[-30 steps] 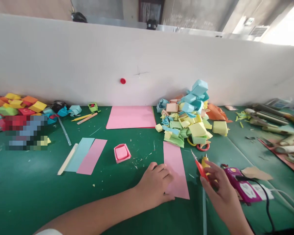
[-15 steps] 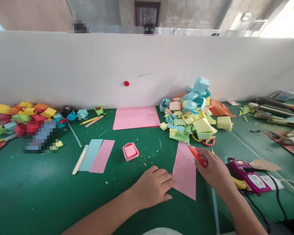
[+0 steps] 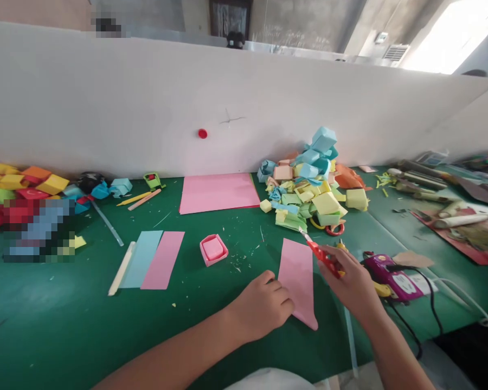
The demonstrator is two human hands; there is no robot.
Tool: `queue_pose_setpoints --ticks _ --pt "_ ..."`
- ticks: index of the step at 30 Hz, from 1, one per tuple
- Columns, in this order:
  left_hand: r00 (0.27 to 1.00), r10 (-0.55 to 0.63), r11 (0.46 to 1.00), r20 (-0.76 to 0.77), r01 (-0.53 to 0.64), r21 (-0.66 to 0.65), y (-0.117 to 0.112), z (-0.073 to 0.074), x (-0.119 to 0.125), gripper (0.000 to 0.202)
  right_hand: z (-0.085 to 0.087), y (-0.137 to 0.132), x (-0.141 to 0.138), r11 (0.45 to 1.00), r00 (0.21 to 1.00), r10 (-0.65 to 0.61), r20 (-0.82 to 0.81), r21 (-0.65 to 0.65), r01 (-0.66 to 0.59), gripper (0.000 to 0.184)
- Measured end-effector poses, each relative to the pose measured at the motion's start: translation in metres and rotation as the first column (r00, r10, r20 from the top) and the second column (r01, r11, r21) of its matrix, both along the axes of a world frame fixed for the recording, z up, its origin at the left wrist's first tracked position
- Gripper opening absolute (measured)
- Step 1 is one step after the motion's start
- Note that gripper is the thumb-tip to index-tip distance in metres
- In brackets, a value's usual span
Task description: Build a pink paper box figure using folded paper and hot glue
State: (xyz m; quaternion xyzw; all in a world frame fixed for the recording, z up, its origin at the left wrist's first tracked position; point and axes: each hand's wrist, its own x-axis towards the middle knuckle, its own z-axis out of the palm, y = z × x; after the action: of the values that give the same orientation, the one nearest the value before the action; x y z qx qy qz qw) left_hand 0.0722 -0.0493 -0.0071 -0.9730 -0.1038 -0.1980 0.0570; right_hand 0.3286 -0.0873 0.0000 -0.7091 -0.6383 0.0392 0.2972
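In my right hand (image 3: 352, 281) is a red utility knife (image 3: 323, 257), its metal tip pointing away from me above the far edge of a pink paper sheet (image 3: 296, 276). My left hand (image 3: 264, 306) is closed at the sheet's left edge, fingers curled; the thumb and fingertips are partly hidden. The sheet's near right corner curls up off the table. Left of my hands sits a small pink folded paper box (image 3: 213, 250) with a pink piece inside. Farther left lie a blue paper strip (image 3: 142, 260), a pink strip (image 3: 162, 260) and a wooden stick (image 3: 122, 269).
Folded paper cubes (image 3: 309, 189) pile up against the white partition (image 3: 146, 108). Near the partition lies a stack of pink sheets (image 3: 219, 193). A purple device (image 3: 390, 276) with black cables and a yellow glue gun (image 3: 381, 288) stand at right. More colourful cubes (image 3: 32, 181) lie far left.
My left fingers have curled in at the pink sheet's edge, and its near corner now bends upward. My right hand still holds the knife. The view has shifted slightly to the right.
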Motion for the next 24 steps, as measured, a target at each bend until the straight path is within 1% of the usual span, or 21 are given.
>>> queue_pose_setpoints --ticks 3,6,10,13,16,19,21,24 --pt "0.998 0.061 0.998 0.03 -0.06 -0.022 -0.003 0.001 -0.013 0.018 -0.004 0.003 0.0 1.0 1.0 -0.01 0.001 -0.008 0.01 0.035" --pt "0.985 0.155 0.986 0.075 -0.149 -0.075 -0.007 -0.001 -0.026 0.017 -0.006 0.015 -0.004 0.999 0.999 0.029 0.019 -0.04 -0.028 0.034" --pt "0.954 0.273 0.955 0.125 -0.253 -0.156 -0.011 -0.006 -0.043 0.018 -0.008 0.04 -0.012 0.983 0.985 0.155 0.082 -0.11 -0.145 0.035" --pt "0.937 0.328 0.935 0.119 -0.304 -0.184 -0.011 -0.009 -0.052 0.023 -0.011 0.057 -0.017 0.945 0.95 0.292 0.114 -0.186 -0.269 0.037" --pt "0.929 0.359 0.919 0.094 -0.334 -0.207 -0.008 -0.012 -0.055 0.024 -0.013 0.065 -0.022 0.91 0.915 0.381 0.13 -0.226 -0.347 0.042" --pt "0.907 0.398 0.888 0.137 -0.343 -0.306 -0.003 -0.013 -0.056 0.023 -0.01 0.066 -0.03 0.895 0.894 0.422 0.149 -0.229 -0.384 0.048" --pt "0.887 0.43 0.862 0.166 -0.349 -0.366 0.0 -0.014 -0.057 0.025 -0.004 0.064 -0.037 0.86 0.859 0.491 0.148 -0.242 -0.45 0.05" --pt "0.85 0.49 0.824 0.191 -0.381 -0.418 0.003 -0.015 -0.06 0.032 0.004 0.062 -0.053 0.755 0.76 0.643 0.089 -0.24 -0.61 0.057"
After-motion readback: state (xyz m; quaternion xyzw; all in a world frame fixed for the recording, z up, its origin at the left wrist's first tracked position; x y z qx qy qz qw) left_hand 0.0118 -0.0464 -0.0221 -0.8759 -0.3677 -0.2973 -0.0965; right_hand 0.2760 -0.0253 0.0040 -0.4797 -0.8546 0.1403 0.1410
